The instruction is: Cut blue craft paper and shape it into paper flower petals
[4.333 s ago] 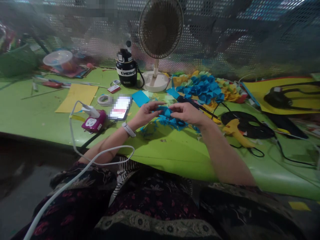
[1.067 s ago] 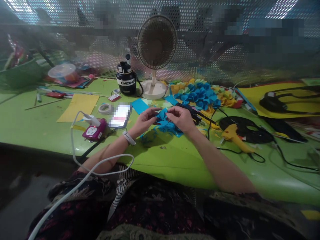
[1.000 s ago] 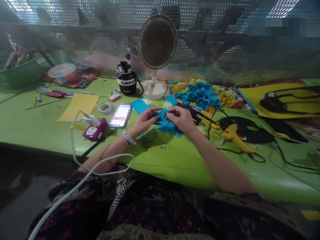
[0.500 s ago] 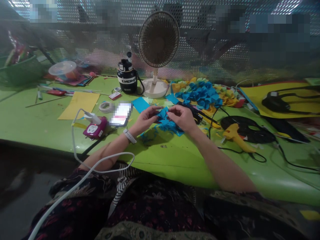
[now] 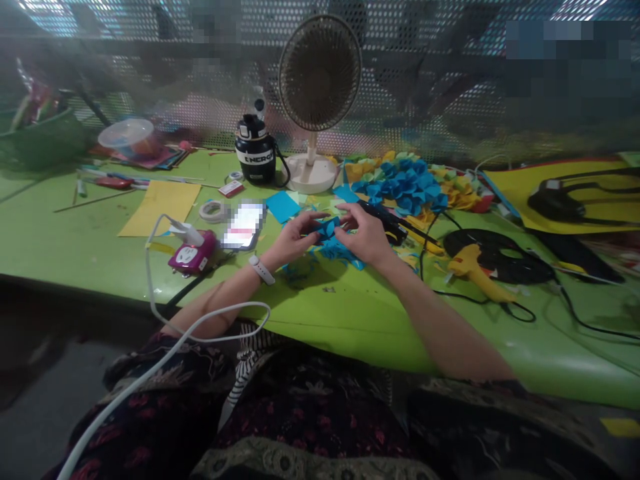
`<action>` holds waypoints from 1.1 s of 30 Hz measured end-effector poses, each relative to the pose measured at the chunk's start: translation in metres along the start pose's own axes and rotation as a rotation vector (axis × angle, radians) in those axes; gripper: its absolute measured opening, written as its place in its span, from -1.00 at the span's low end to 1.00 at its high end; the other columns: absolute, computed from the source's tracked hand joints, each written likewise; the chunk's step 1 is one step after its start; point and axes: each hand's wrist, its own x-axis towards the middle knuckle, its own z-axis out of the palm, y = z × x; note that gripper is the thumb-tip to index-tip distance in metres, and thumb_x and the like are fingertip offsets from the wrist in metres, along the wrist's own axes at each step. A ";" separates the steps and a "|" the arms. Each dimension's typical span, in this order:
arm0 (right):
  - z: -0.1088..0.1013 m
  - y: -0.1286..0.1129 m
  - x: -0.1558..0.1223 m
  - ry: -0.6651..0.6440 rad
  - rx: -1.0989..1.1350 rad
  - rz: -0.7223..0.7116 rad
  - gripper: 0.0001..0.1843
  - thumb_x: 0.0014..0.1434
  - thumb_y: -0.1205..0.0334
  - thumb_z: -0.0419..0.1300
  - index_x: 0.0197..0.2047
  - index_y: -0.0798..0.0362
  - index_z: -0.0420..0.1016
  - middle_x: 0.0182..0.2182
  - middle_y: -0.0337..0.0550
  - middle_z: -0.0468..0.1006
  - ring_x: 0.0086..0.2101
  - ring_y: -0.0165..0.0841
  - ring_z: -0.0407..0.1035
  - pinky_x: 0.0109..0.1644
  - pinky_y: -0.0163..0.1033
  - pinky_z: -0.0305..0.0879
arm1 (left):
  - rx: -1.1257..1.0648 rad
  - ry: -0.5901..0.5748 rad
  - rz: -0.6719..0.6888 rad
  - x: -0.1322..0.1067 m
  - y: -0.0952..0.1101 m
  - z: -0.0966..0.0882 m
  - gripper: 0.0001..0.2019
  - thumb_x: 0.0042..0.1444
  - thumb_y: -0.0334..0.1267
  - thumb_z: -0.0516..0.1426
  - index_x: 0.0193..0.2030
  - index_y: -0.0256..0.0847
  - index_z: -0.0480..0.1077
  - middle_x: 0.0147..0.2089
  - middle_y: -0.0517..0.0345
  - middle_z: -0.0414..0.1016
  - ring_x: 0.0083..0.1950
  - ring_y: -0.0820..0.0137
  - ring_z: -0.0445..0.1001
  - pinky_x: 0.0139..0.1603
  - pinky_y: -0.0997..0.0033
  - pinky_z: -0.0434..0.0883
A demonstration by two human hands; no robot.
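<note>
Between my two hands is a small folded piece of blue paper (image 5: 329,230). My left hand (image 5: 295,239) pinches its left side between thumb and fingers. On the other side, my right hand (image 5: 367,235) grips the paper with thumb and fingertips. Just below lie more blue paper scraps (image 5: 340,252) on the green table (image 5: 330,313). A flat blue sheet (image 5: 283,207) rests beyond my left hand. Behind my right hand is a heap of blue folded paper pieces (image 5: 407,187), mixed with yellow and pale green ones.
A white fan (image 5: 311,175) and a black bottle (image 5: 255,157) stand at the back. Left are a phone (image 5: 243,225), a tape roll (image 5: 213,211), a purple power adapter (image 5: 194,255) and a white cable (image 5: 150,293). A yellow glue gun (image 5: 480,273) lies right, with a black cord.
Both hands stay at the same spot with the blue paper between them. The right fingers have lifted and spread slightly, and the paper's raised fold sits lower. The view has shifted a little.
</note>
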 end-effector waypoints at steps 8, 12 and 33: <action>0.001 0.002 0.000 0.008 0.097 -0.173 -0.68 0.12 0.26 0.22 -0.01 -0.05 0.46 -0.01 -0.04 0.53 -0.03 -0.18 0.45 0.07 0.00 0.44 | -0.073 0.010 0.000 0.000 0.005 0.001 -0.56 0.15 -0.40 0.21 0.18 -0.21 0.35 -0.20 0.14 0.48 -0.22 0.47 0.52 -0.10 0.37 0.57; 0.000 0.002 0.001 -0.026 0.059 -0.260 -0.85 0.17 0.26 0.19 -0.16 -0.05 0.48 -0.03 -0.04 0.53 0.04 -0.14 0.41 0.10 0.03 0.41 | -0.065 0.009 0.010 0.000 0.004 -0.001 -0.54 0.15 -0.37 0.23 0.20 -0.20 0.33 -0.13 0.09 0.51 -0.19 0.44 0.53 -0.08 0.32 0.58; 0.013 0.003 -0.005 0.106 0.240 -0.073 -0.81 0.16 0.08 0.25 -0.24 0.02 0.51 -0.42 -0.21 0.59 -0.43 -0.35 0.46 -0.28 -0.17 0.45 | 0.819 0.299 0.576 -0.001 -0.005 -0.012 -0.83 0.26 -0.31 0.18 -0.06 -0.19 0.56 0.05 -0.07 0.62 0.05 0.30 0.60 0.10 0.22 0.54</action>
